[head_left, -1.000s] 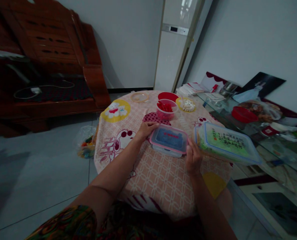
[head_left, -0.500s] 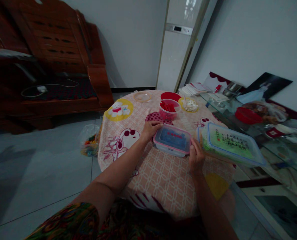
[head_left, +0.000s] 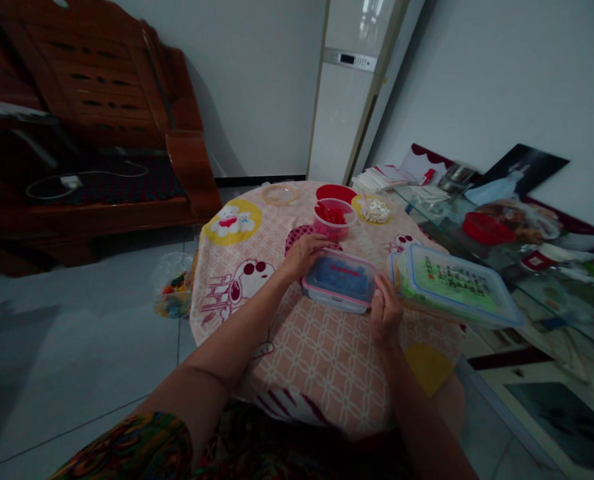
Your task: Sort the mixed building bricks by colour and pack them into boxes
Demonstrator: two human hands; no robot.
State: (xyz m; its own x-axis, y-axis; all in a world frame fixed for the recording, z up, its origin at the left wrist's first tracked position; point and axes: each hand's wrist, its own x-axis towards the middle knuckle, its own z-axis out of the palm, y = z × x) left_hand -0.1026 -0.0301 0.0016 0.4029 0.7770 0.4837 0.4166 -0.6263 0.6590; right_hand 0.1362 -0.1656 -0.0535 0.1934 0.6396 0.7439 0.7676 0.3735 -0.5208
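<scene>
A clear plastic food container point(head_left: 341, 280) with a pink-rimmed lid and red lettering sits on the cloth-covered round table, dark blue showing through the lid. My left hand point(head_left: 304, 257) curls over its back left corner. On the opposite side, the fingers and thumb of my right hand point(head_left: 385, 310) hold the right edge. Behind it stands a round tub point(head_left: 335, 230) with red pieces inside. Right beside my right hand is a larger blue-rimmed box point(head_left: 457, 283) with green contents and dark writing on its lid, reaching past the table's edge.
At the back of the table point(head_left: 321, 360) lie a round clear lid point(head_left: 279, 194), a red lid point(head_left: 335, 193) and a small white heap point(head_left: 375, 210). A cluttered glass shelf point(head_left: 421, 217) adjoins on the right. A plastic bag point(head_left: 174, 287) of colourful bits hangs at the left.
The left hand's fingers have shifted slightly along the container's back left corner. The right hand keeps to the right edge. The whole view has drifted a little.
</scene>
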